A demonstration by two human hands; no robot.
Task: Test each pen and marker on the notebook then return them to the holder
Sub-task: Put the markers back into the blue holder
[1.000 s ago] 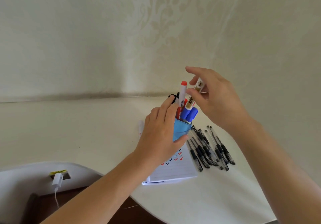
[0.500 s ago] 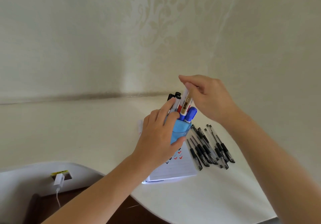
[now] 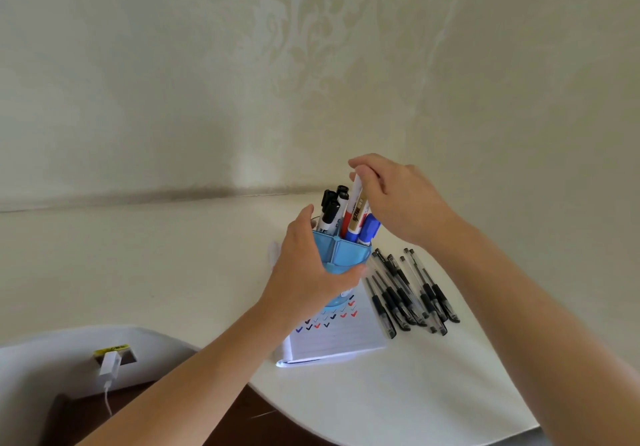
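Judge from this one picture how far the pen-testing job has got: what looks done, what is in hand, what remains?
Done: the notebook carries rows of red, blue and black ticks, and several markers stand in the blue holder. In hand: the left hand grips the holder while the right hand lowers a marker into it. Left: the black pens lie on the table beside the notebook.

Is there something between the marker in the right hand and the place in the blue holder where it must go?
Nothing visible blocks it. The right hand lowers the white marker among the blue-capped markers; black-capped markers stand beside. The left hand grips the blue holder.
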